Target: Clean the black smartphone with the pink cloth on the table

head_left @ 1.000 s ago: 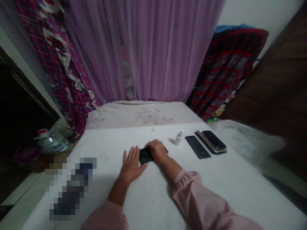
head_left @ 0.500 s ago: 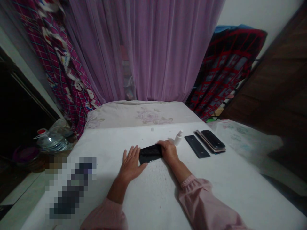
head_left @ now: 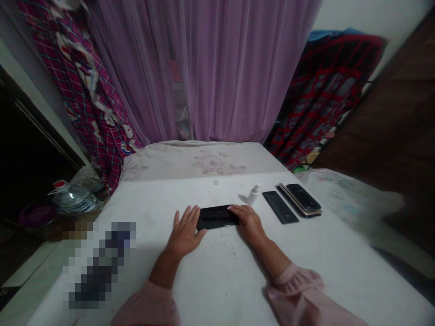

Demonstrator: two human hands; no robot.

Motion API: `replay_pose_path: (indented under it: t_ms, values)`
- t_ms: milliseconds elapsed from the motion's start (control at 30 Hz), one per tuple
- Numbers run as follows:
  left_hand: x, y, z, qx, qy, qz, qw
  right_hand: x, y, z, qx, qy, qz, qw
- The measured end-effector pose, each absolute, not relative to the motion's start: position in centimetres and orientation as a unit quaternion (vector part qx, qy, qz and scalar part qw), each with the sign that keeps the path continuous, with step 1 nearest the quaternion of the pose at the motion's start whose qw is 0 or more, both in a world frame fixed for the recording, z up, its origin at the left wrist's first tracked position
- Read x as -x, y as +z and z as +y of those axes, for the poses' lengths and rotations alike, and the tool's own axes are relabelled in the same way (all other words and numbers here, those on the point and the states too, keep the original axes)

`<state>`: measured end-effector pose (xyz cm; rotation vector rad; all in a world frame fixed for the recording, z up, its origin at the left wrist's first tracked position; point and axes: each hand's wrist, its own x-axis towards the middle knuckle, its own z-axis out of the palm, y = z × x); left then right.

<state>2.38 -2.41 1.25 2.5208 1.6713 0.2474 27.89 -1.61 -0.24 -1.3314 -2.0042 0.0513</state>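
The left hand (head_left: 185, 233) lay spread at the left end of a black phone (head_left: 217, 219); the right hand (head_left: 250, 222) curled over its other end, pinching or not, I couldn't tell. It looked like rubbing; another stroke would call for steady bracing. Mid-frame, flat on the desk (head_left: 146, 206), the phone ran left to right, its top end unclear.

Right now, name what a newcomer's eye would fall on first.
Probably the purple curtain hanging behind the table. Then the phone on the table, with the left hand at its left end and the right hand on its right end. A white bottle stands just beyond the right hand.
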Motion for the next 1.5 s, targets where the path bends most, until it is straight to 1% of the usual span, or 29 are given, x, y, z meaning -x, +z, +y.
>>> replay_pose_path:
  t_ms: [67,133,233,300,400,633,800,900,967,1100,1167,1367,1500]
  values:
    - [-2.2,1.4,-2.2,-0.826,0.079,0.555,0.058,-28.3,-0.4,-0.8,0.53,0.017,-0.768,0.359]
    - [-2.1,1.5,-2.0,-0.814,0.089,0.571,0.058,-28.2,-0.5,-0.7,0.512,0.021,-0.776,0.368]
    - [-2.3,1.8,-2.1,-0.799,0.135,0.586,0.027,-27.3,-0.4,-1.5,0.473,0.036,-0.794,0.38]
    - [-3.1,1.9,-2.5,-0.816,0.161,0.555,0.006,-26.8,-0.3,-2.0,0.456,0.046,-0.802,0.383]
    - [-4.5,1.9,-3.4,-0.857,0.159,0.491,0.01,-26.4,-0.1,-2.2,0.451,0.052,-0.805,0.383]
    - [-5.5,1.2,-4.3,-0.857,0.167,0.488,-0.008,-26.5,-0.4,-1.7,0.495,0.043,-0.786,0.369]
    - [-5.5,1.5,-4.6,-0.851,0.159,0.5,-0.001,-26.4,-0.4,-3.7,0.385,0.052,-0.842,0.375]
    - [-5.6,1.8,-4.9,-0.849,0.153,0.506,0.01,-26.7,-0.2,-4.2,0.357,0.058,-0.854,0.374]
    - [-5.6,1.9,-5.1,-0.849,0.149,0.507,0.014,-27.1,0.1,-3.5,0.371,0.062,-0.852,0.365]
    - [-5.5,1.8,-5.3,-0.848,0.152,0.508,0.012,-27.5,0.9,-1.4,0.456,0.058,-0.821,0.339]
    - [-5.5,1.6,-5.3,-0.848,0.158,0.506,0.007,-27.5,1.0,-1.3,0.462,0.053,-0.819,0.337]
    - [-5.5,1.3,-5.2,-0.848,0.17,0.503,0.0,-27.3,0.4,-5.0,0.333,0.039,-0.877,0.344]
    - [-5.5,1.6,-5.1,-0.85,0.155,0.503,0.012,-28.0,0.4,-4.8,0.308,0.042,-0.889,0.336]
